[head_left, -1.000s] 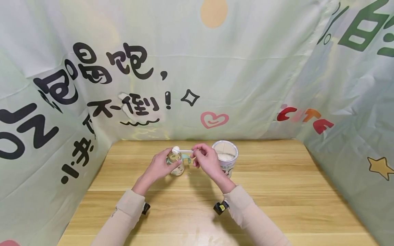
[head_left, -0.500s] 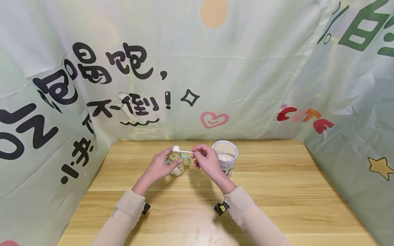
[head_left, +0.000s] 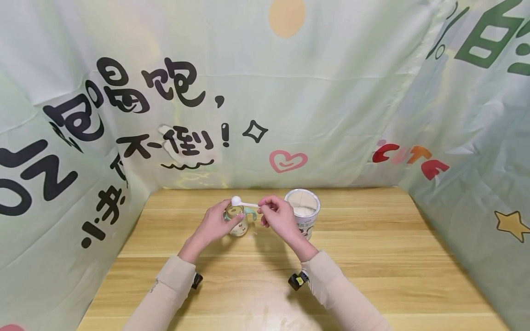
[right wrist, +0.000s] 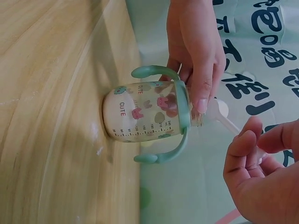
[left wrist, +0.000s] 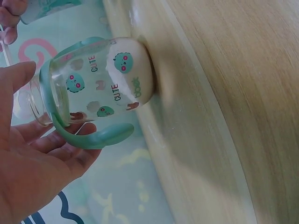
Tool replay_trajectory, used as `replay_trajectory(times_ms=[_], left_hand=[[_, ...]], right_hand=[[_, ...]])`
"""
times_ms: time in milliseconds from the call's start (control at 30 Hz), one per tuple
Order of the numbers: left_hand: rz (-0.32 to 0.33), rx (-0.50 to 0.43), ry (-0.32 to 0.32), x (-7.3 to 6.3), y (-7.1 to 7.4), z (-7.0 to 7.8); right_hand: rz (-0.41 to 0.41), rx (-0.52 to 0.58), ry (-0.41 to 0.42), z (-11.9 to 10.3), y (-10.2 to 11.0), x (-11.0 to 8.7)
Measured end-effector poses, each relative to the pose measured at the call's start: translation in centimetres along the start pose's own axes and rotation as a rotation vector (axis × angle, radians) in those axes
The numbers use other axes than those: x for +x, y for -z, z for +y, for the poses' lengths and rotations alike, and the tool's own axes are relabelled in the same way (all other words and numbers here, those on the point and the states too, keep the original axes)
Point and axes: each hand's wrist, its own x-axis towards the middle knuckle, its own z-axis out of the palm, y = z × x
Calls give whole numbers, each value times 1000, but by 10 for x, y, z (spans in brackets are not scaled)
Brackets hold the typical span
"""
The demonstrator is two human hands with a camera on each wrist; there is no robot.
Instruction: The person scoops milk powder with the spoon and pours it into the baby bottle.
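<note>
A clear baby bottle (head_left: 238, 228) with a green two-handled collar (right wrist: 183, 107) stands upright on the table, its cap off. Pale powder (left wrist: 140, 74) fills the lower part of it. My left hand (head_left: 214, 224) grips the bottle by its neck, thumb on the near side and fingers behind. My right hand (head_left: 278, 216) pinches the thin handle of a white measuring scoop (head_left: 236, 201). The scoop's bowl is tipped over right at the bottle's mouth, close to my left thumb (right wrist: 202, 100).
An open can (head_left: 306, 226) of pale powder stands just right of and behind my right hand. The wooden table (head_left: 364, 257) is bounded by printed fabric walls (head_left: 331, 115) at the back and sides.
The scoop, heaped with white powder a second ago, has turned over above the bottle, and the heap no longer shows. Both hands have stayed nearly in place.
</note>
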Motion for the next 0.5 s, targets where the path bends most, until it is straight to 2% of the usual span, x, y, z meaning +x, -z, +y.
replay_trajectory(times_ms=[500], left_hand=[[6, 7, -8, -1, 0, 2]], right_hand=[[14, 29, -43, 0, 1, 0]])
